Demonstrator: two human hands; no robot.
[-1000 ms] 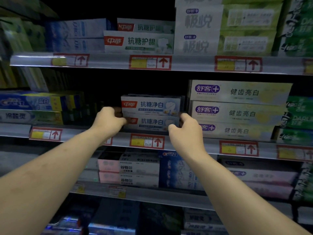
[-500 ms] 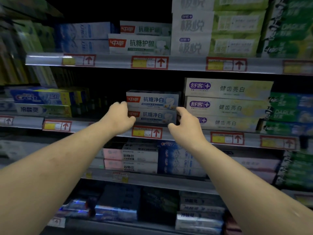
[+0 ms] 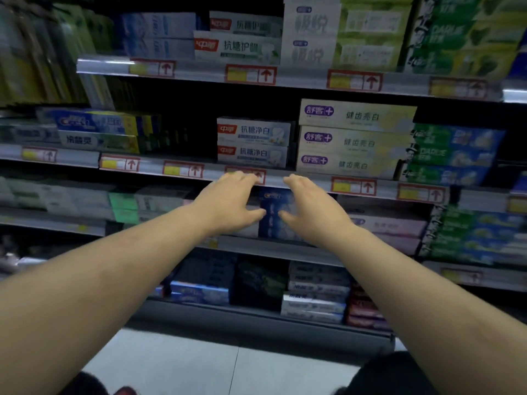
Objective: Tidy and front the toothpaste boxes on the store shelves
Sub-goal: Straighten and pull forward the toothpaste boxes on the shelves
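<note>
Dropped from the two stacked white cardboard toothpaste boxes with red logos [image 3: 253, 143], now let go of and left squared at the front edge of the middle shelf. Left hand [image 3: 228, 202] spread, palm down, fingers loose, gripping nothing, hovering across the grey metal shelf rail [image 3: 313, 182] and its red-and-yellow price tags. Right hand [image 3: 309, 208] likewise spread and empty, just at 3 o'clock of the left, thumbs nearly meeting. Between and behind the two thumbs, a dark blue cardboard toothpaste box [image 3: 275, 212] on the shelf below; contact with it impossible to tell. At 12 o'clock of the hands, the white red-logo pair. At 1 o'clock, touching that pair's right side, three stacked pale yellow boxes with purple logos [image 3: 353, 141]. At 2 o'clock, blurred green and blue boxes [image 3: 453, 155]. At 10 o'clock, blue and yellow boxes [image 3: 97, 122], well apart. At 6 o'clock, grey floor tiles [image 3: 228, 363].
</note>
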